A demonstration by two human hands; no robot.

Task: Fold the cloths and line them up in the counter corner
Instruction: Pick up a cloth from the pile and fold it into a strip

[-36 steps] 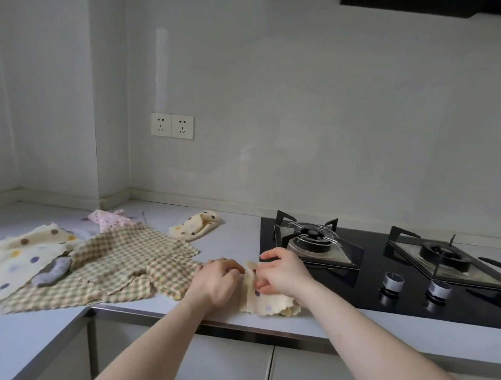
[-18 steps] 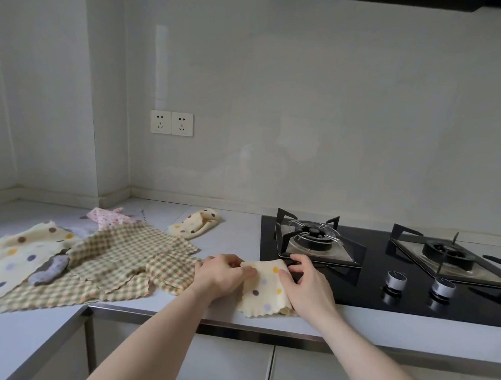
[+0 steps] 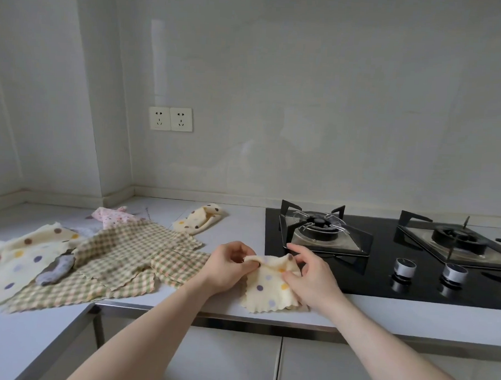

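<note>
Cream polka-dot cloth (image 3: 269,285) lies at the worktop's (image 3: 242,221) front edge beside the black gas hob (image 3: 383,267), its scalloped hem near the lip. Left hand (image 3: 228,268) pinches its top fold; right hand (image 3: 308,274) pinches the right side. A loose pinch could let the fold spring open, or a tug could drag the cloth off the edge.
</note>
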